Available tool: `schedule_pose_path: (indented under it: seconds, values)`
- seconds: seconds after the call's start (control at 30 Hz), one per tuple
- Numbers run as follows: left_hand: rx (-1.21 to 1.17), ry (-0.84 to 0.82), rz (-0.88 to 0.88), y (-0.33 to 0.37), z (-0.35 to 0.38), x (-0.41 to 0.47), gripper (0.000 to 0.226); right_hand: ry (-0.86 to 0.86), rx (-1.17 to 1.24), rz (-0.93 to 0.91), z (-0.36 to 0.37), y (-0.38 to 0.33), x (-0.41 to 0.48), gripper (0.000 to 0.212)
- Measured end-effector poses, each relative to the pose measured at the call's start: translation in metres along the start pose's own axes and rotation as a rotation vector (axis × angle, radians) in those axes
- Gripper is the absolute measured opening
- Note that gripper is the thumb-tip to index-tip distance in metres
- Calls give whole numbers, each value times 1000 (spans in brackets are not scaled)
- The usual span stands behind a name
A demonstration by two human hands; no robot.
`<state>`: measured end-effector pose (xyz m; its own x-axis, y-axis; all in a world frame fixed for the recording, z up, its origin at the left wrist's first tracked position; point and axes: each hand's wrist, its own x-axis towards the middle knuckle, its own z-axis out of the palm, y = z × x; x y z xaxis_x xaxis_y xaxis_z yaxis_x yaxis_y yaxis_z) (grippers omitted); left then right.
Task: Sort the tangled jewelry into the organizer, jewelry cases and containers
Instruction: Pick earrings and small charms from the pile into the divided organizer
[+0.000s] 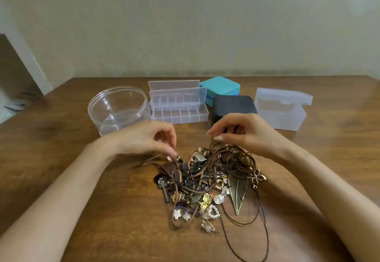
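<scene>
- Two hands worked at the far edge of the jewelry pile (205, 179). The left hand (144, 138) had its fingers curled downward, thumb and fingertips pinched together on a brown cord (152, 162) at the pile's upper left corner.
- The right hand (242, 132) hovered above the pile's upper right part with thumb and forefinger drawn close. Whether they pinched anything could not be told.
- The pile lay on the wooden table (61, 138) between the two forearms, a knot of brown cords, metal charms and pale beads.
- A bronze leaf pendant (236, 187) lay on the pile's right side, tip toward the person, and a loop of pearl beads (212, 211) lay at the near edge.
- Behind the left hand a clear round jar (119, 107) stood upright with no lid.
- Just right of the jar sat two clear compartment organizers (178, 107), lids raised, one behind the other.
- A teal case (220, 89) sat closed behind them to the right. A dark case (234, 105), also closed, sat in front of it, its near edge hidden by the right hand.
- A frosted box (281, 113) stood farthest right, its hinged lid partly lifted.
</scene>
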<state>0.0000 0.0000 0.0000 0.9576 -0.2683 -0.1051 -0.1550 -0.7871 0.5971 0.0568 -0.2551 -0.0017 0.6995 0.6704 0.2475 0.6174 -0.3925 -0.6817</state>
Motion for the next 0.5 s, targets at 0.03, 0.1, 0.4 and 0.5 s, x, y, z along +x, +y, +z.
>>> schedule_pose_path:
  seconds: [0.03, 0.1, 0.4, 0.5]
  values:
    - [56, -63, -5, 0, -1, -2, 14, 12, -17, -13, -1, 0, 0, 12]
    - [108, -123, -10, -2, -3, -3, 15, 75, -48, -7, -6, 1, 1, 14]
    - [-39, 94, 38, -3, 2, 1, 11, 133, -80, 77, -25, 1, 1, 9]
    - [-225, 323, 46, 5, 1, 2, 12, -23, -74, 194, -46, 5, -6, 4]
